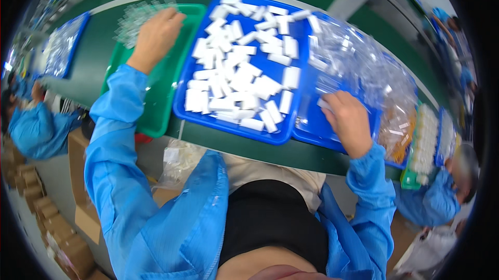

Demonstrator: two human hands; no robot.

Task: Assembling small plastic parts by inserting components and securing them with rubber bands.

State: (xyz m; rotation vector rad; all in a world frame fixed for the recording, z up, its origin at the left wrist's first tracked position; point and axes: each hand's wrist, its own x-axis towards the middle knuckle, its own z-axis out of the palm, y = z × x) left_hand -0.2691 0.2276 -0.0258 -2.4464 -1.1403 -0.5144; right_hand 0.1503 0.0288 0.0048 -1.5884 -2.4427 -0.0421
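My left hand (157, 37) is over the far end of a green tray (158, 90), fingers closed and pointing away from me. Beside it lies a heap of small clear plastic pieces (132, 23); whatever the fingers hold is hidden. My right hand (347, 119) hangs over the near part of a blue tray (314, 124), thumb and fingers pinching a small whitish piece (324, 105). Clear plastic parts (353, 54) pile up in that tray's far part. Between my hands, another blue tray (234, 128) holds many white rectangular blocks (223, 80), loosely heaped.
Farther right are clear bags with orange contents (397, 127) and a green tray (410, 177) of pale pieces. A blue tray (65, 46) stands at far left. Co-workers in blue sit at left (39, 124) and right (429, 199). Cardboard boxes (67, 241) line the floor.
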